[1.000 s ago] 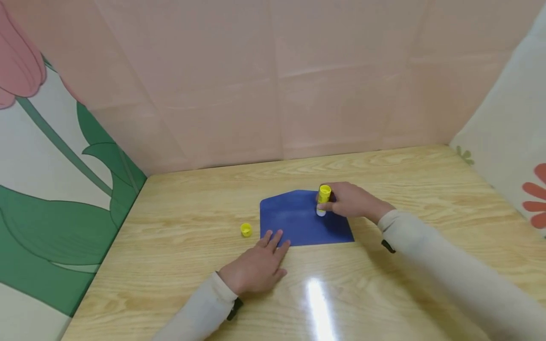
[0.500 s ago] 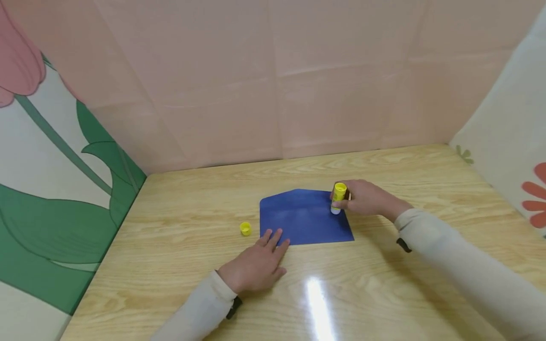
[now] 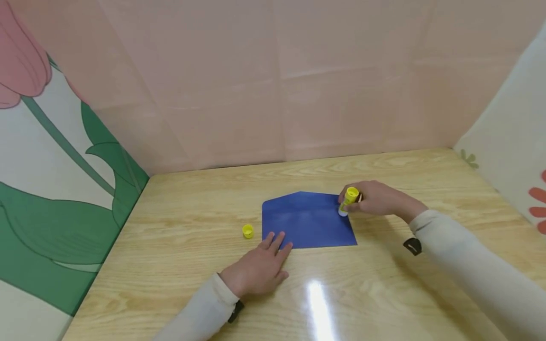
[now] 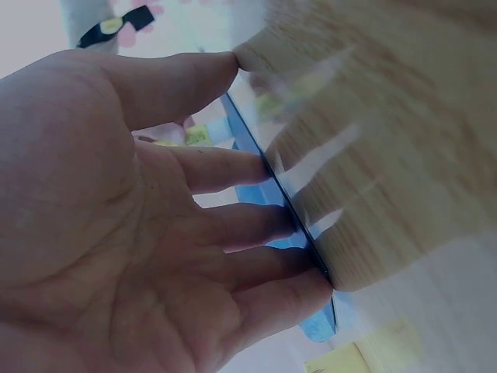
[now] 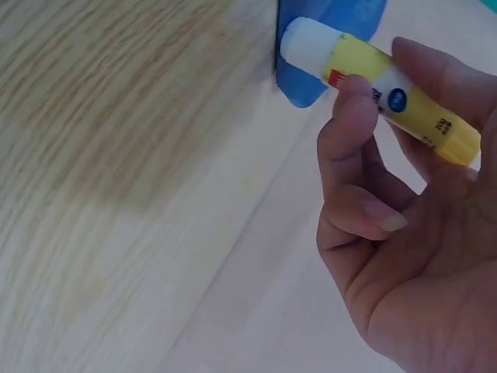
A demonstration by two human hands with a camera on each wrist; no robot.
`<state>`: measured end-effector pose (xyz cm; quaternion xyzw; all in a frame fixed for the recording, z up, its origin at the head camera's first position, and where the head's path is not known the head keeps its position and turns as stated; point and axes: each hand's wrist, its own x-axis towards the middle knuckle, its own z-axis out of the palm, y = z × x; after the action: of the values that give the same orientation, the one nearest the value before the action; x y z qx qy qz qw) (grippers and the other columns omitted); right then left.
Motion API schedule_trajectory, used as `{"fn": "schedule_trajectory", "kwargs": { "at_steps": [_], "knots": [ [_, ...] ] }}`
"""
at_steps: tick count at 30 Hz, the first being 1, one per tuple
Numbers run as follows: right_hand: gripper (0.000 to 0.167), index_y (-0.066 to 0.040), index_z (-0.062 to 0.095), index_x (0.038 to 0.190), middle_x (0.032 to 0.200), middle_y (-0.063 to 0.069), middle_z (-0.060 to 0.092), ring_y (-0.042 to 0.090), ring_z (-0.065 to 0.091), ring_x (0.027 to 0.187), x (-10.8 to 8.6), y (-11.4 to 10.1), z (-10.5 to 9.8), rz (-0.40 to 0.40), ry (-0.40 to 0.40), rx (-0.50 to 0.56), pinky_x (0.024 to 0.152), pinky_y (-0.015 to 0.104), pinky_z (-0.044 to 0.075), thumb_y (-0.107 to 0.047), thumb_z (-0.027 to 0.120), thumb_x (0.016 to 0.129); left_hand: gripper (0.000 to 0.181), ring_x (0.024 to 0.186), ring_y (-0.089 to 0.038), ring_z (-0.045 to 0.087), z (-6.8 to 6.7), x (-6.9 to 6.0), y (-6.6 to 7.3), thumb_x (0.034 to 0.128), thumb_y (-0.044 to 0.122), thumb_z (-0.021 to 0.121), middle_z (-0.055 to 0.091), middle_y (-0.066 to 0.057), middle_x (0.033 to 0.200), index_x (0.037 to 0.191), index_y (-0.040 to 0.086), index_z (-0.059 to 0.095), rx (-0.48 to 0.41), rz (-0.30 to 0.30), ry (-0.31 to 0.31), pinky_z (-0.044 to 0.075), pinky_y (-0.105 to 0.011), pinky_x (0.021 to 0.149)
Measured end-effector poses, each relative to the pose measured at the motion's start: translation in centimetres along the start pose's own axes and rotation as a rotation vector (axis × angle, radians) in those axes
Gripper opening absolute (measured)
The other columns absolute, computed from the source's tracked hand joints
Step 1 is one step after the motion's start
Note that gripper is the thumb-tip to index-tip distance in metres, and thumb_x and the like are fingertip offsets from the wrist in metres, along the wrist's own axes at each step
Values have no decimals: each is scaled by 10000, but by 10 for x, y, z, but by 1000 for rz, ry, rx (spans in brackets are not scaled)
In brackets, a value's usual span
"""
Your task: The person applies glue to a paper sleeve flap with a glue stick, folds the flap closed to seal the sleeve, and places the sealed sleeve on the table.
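Observation:
A blue envelope-shaped sheet of paper point(image 3: 304, 222) lies flat on the wooden table, its peaked edge away from me. My left hand point(image 3: 258, 270) rests with straight, spread fingertips on its lower left edge; the left wrist view shows those fingers point(image 4: 248, 221) along the paper's edge. Thumb and fingers of my right hand point(image 3: 375, 198) pinch a yellow glue stick point(image 3: 350, 195) at the sheet's right edge. The glue stick point(image 5: 396, 93) is tilted, its white end down against the blue paper point(image 5: 303, 85) in the right wrist view.
A small yellow cap point(image 3: 248, 231) stands on the wooden table point(image 3: 192, 213), left of the paper. A pink sheet point(image 3: 213, 85) hangs behind the table. Flower-printed panels flank it, one on the left point(image 3: 42, 213) and one on the right point(image 3: 507, 142).
My right hand has moved right with the glue stick, from the upper right part of the paper to its right edge, and the stick leans more. My left hand stays in place.

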<state>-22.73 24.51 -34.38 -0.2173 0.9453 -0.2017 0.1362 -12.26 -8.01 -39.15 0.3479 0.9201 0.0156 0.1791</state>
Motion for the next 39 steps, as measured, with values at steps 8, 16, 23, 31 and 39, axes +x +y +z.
{"fn": "schedule_trajectory", "kwargs": {
  "at_steps": [8,16,23,31,39],
  "knots": [
    [202,-198,685,1082,925,-2,704,166,591,757,-8,-7,-12,75,67,-112,689,353,477,-331,674,930,626,1540,-366,144,-2,-2,3,1066,407,401,126,-173,1663,1590,113,227,35,9,9,232,-419,1245],
    [388,-165,631,880,743,-10,609,132,530,643,13,-36,4,13,128,-68,607,296,432,-551,644,915,622,1538,-366,157,-2,-1,2,1063,407,410,136,-171,1662,1587,116,244,31,4,8,254,-426,1236],
    [316,-142,624,1154,899,-29,667,127,590,760,51,-92,38,-120,87,-77,738,345,514,-340,710,924,615,1522,-383,206,0,-3,1,1059,413,420,174,-182,1651,1576,112,278,37,12,14,301,-438,1213],
    [367,-207,528,1300,930,-11,684,119,617,735,82,-140,68,-199,148,-105,679,316,528,-234,669,962,608,1515,-381,235,2,-4,1,1049,400,448,228,-198,1636,1557,91,322,37,17,45,300,-434,1215],
    [310,-214,502,1254,949,-20,629,113,592,709,96,-144,82,-227,118,-133,597,271,485,-218,644,978,606,1508,-388,249,1,-4,2,1044,398,460,242,-202,1630,1549,84,338,57,13,65,314,-427,1209]
  ]
}}
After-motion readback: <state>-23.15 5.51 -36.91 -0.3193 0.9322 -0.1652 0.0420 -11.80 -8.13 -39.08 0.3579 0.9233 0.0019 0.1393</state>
